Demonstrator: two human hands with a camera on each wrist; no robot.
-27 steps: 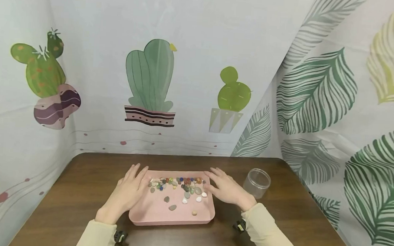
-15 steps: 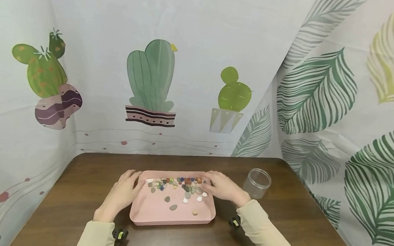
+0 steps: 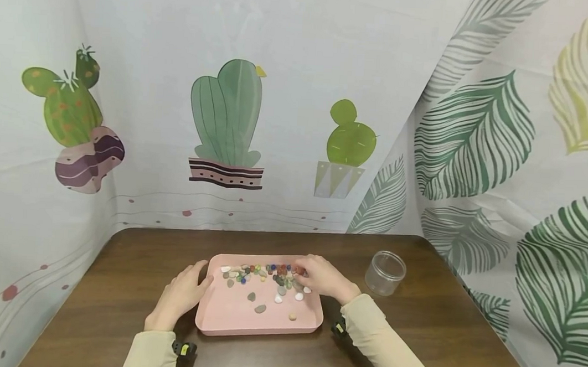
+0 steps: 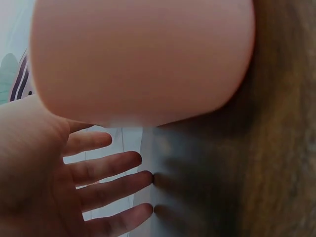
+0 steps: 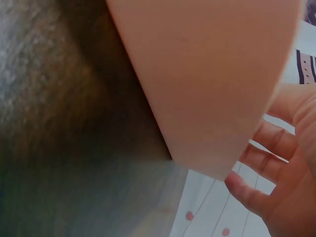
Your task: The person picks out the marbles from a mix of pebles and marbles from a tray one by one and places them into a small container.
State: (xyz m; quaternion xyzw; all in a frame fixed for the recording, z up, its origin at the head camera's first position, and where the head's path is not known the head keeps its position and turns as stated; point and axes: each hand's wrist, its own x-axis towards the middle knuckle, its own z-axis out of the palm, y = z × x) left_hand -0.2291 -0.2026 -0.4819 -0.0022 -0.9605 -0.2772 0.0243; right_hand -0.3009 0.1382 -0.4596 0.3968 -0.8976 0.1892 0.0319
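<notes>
A pink tray [image 3: 246,332] holds pebbles and glass marbles, most of them along its far side. My left hand [image 3: 180,293] rests by the tray's left wall, thumb near the rim; in the left wrist view its fingers are spread and hold nothing. My right hand [image 3: 323,277] reaches over the right rim, its thumb and forefinger down at the reddish-brown marbles [image 3: 299,270]. In the right wrist view the tray's wall hides those fingertips, so I cannot tell whether they grip a marble. White pebbles [image 3: 299,297] lie just in front of this hand.
A clear round jar [image 3: 386,273] without a lid stands on the brown wooden table [image 3: 140,269], right of the tray. Grey pebbles [image 3: 259,309] and a tan pebble [image 3: 292,317] lie in the tray's nearer half. A printed cloth [image 3: 297,117] hangs behind the table.
My right hand has moved left and further in over the tray, down to the marbles. My left hand has drawn back from the tray's far left corner to its left side.
</notes>
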